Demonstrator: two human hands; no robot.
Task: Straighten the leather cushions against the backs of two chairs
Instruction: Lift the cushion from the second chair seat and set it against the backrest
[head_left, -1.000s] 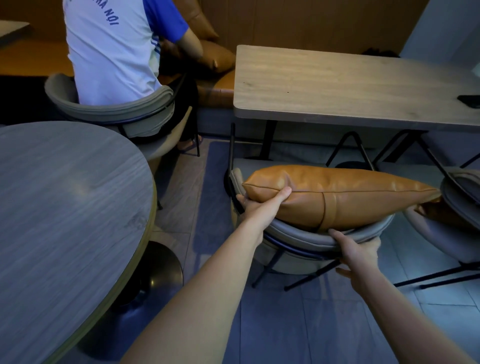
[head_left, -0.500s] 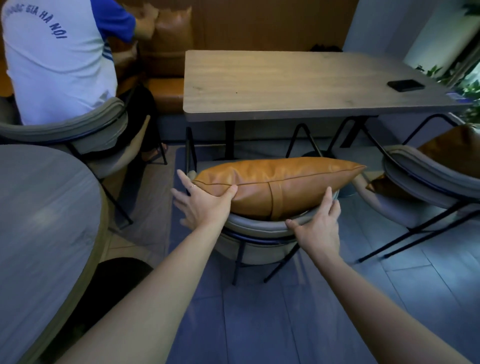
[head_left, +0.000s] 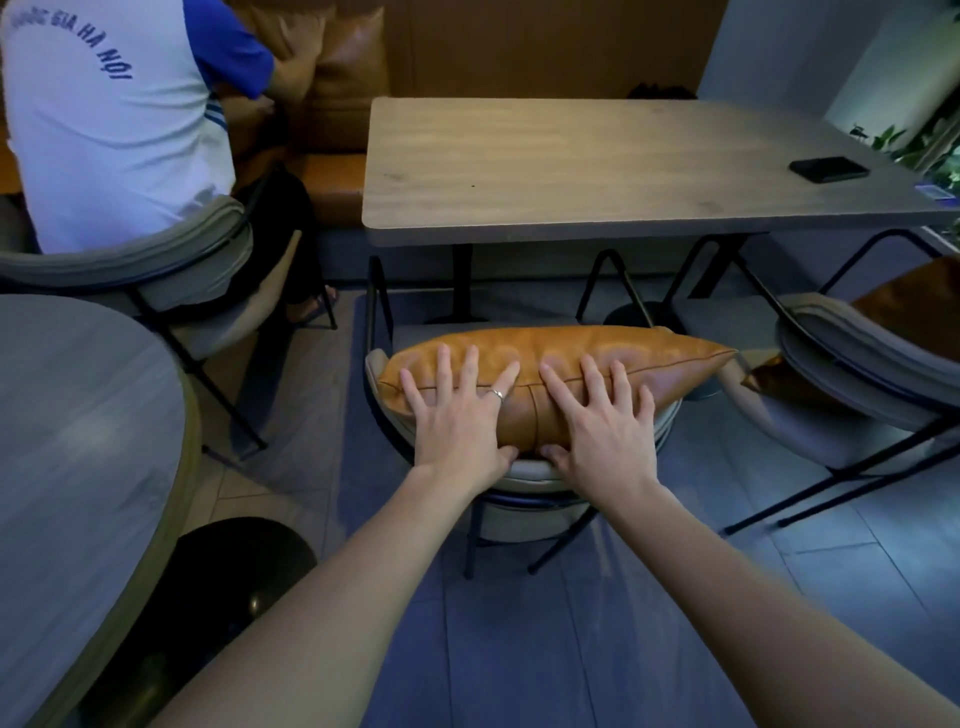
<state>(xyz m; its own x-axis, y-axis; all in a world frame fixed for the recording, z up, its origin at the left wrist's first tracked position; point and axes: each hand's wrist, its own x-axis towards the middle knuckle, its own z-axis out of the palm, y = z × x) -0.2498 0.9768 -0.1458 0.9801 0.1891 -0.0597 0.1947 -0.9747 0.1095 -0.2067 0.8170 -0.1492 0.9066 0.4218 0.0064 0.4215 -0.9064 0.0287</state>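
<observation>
A tan leather cushion (head_left: 649, 358) lies lengthwise along the top of the curved grey chair back (head_left: 524, 470) in front of me. My left hand (head_left: 457, 415) and my right hand (head_left: 602, 421) lie flat on it side by side near its middle seam. Their fingers are spread and their thumbs sit at its near lower edge. A second grey chair (head_left: 841, 358) stands to the right with another brown leather cushion (head_left: 914, 306) leaning in it, partly cut off by the frame edge.
A rectangular wooden table (head_left: 597, 171) stands just behind the chair, with a black phone (head_left: 828, 169) on it. A round table (head_left: 78, 441) fills the left side. A person in a white and blue shirt (head_left: 104, 130) sits at the far left.
Both hands left the cushion's ends and the chair back and came together flat on its middle. The cushion sits lower and more level along the chair back.
</observation>
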